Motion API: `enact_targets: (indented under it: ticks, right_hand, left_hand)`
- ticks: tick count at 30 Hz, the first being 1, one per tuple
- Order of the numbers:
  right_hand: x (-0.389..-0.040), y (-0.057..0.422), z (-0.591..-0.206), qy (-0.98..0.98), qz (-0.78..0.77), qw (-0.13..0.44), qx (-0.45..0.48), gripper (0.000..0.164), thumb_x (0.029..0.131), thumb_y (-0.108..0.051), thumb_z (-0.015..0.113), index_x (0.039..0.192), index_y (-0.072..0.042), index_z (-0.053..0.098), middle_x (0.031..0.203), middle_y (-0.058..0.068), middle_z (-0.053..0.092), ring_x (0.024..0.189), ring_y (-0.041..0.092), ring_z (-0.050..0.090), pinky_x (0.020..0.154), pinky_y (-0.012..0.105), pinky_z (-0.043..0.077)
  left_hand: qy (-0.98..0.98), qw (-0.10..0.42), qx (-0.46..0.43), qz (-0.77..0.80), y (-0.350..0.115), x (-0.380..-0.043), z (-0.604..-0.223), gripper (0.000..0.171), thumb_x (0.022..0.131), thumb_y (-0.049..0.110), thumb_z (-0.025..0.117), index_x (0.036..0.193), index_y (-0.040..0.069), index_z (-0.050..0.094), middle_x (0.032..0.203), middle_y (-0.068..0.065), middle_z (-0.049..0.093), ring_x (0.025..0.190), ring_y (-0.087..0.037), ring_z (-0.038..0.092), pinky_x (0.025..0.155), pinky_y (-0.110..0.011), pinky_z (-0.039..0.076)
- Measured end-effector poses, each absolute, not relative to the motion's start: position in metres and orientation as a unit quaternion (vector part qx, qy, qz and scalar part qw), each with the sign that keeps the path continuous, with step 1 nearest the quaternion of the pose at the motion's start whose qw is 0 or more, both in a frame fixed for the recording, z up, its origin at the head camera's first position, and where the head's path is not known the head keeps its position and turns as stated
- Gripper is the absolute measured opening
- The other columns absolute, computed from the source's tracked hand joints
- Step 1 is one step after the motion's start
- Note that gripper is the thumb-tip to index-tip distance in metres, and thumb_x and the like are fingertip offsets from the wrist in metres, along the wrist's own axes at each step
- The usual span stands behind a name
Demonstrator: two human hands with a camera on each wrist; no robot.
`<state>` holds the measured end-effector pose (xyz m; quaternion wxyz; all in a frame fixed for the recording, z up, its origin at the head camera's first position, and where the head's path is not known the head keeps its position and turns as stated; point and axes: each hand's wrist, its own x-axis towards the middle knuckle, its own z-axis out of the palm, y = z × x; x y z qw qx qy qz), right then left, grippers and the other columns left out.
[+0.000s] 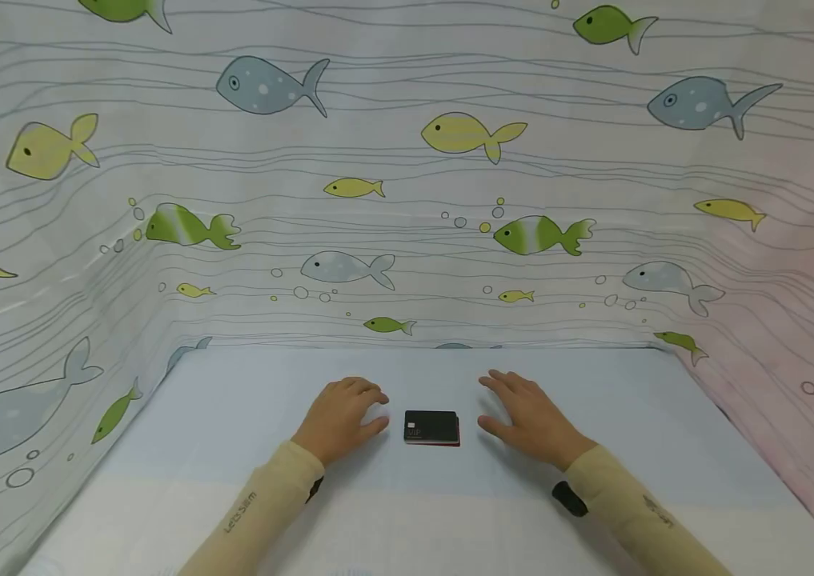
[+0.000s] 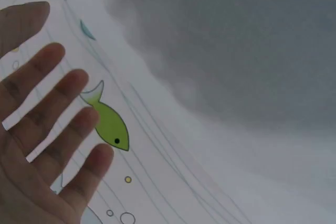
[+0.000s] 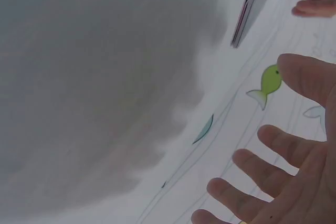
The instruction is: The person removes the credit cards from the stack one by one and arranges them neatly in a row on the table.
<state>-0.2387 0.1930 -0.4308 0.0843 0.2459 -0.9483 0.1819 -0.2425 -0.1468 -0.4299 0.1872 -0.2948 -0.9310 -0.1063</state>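
Observation:
A small stack of cards (image 1: 431, 427) lies flat on the white table, a black one with a pale chip and "VIP" lettering on top, a red edge peeking out below. To its left my left hand (image 1: 343, 418) hovers with fingers spread, apart from the stack. My right hand (image 1: 526, 418) mirrors it on the other side, fingers extended and holding nothing. In the right wrist view the stack (image 3: 249, 11) shows edge-on beyond the thumb, as several thin layers. The left wrist view shows the left palm (image 2: 31, 161) with straight, separated fingers.
A white table surface (image 1: 248, 448) spreads around the cards. Fabric printed with fish (image 1: 378, 240) rises at the back and along both sides. Dark bands (image 1: 569, 498) sit at the wrists under beige sleeves (image 1: 637, 512).

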Motion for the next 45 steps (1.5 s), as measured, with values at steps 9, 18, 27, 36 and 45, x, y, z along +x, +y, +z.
enact_targets:
  ticks: [9,18,27,36,45]
  right_hand:
    - [-0.238,0.177,-0.429,-0.944,0.185,0.044,0.269,0.056,0.094,-0.039,0.072,0.142,-0.015,0.057,0.151,0.009,0.05,0.14,0.034,0.043,0.114,0.053,0.033]
    - [-0.237,0.165,-0.427,-0.933,0.191,0.035,0.303,0.042,0.092,-0.032,0.076,0.129,-0.015,0.067,0.144,0.01,0.056,0.132,0.032,0.051,0.108,0.053,0.041]
    - [-0.24,0.149,-0.433,-0.934,0.164,0.023,0.317,0.037,0.092,-0.034,0.076,0.124,-0.017,0.071,0.137,0.006,0.06,0.121,0.027,0.057,0.102,0.047,0.047]
    - [-0.24,0.145,-0.436,-0.932,0.149,0.028,0.33,0.037,0.09,-0.031,0.078,0.122,-0.015,0.072,0.131,0.006,0.062,0.113,0.024,0.058,0.096,0.044,0.05]
    - [-0.24,0.145,-0.441,-0.934,0.138,0.032,0.328,0.034,0.089,-0.032,0.079,0.12,-0.018,0.073,0.124,0.002,0.064,0.108,0.02,0.058,0.094,0.041,0.051]
  left_hand:
    - [-0.913,0.136,-0.365,-0.12,-0.129,-0.246,-0.431,0.026,0.089,0.035,0.078,0.107,0.017,0.076,0.112,0.001,0.07,0.113,-0.024,0.063,0.096,-0.045,0.05]
    - [-0.92,0.098,-0.367,-0.096,-0.117,-0.248,-0.429,0.029,0.088,0.04,0.078,0.108,0.019,0.076,0.115,0.001,0.069,0.114,-0.023,0.062,0.099,-0.043,0.049]
    - [-0.924,0.076,-0.367,-0.08,-0.114,-0.246,-0.43,0.026,0.087,0.039,0.08,0.107,0.022,0.077,0.117,0.0,0.069,0.116,-0.024,0.061,0.099,-0.044,0.048]
    - [-0.922,0.07,-0.372,-0.076,-0.113,-0.245,-0.432,0.023,0.089,0.037,0.078,0.106,0.022,0.077,0.117,0.0,0.069,0.116,-0.024,0.061,0.1,-0.044,0.048]
    - [-0.923,0.064,-0.37,-0.086,-0.112,-0.245,-0.435,0.026,0.089,0.04,0.078,0.108,0.021,0.076,0.117,0.001,0.069,0.115,-0.023,0.061,0.098,-0.043,0.049]
